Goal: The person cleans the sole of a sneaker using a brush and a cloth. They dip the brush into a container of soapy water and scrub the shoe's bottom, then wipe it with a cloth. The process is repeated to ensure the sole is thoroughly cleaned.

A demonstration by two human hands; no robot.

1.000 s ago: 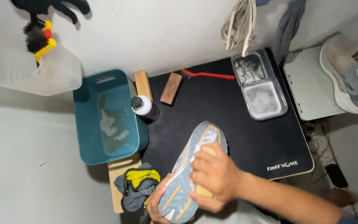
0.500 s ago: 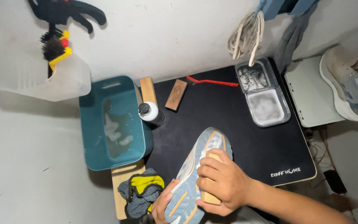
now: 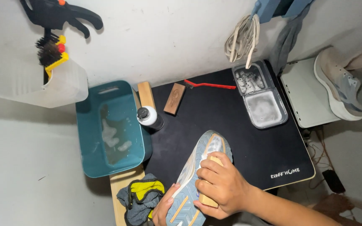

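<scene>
Fingers of the right hand are curling tight around a wooden brush, pressing it on the shoe sole. The left hand is gripping the shoe over the black mat, beside a teal tub and a grey-yellow cloth

I see both my bare left hand and bare right hand; ungloved, right forearm unsleeved.

Your shoe sits sole-up at desk front edge, right hand w/ brush on it, left hand under. Tub left of desk, bottle just beside it. Rag left of shoe. Tray at back right.
</scene>
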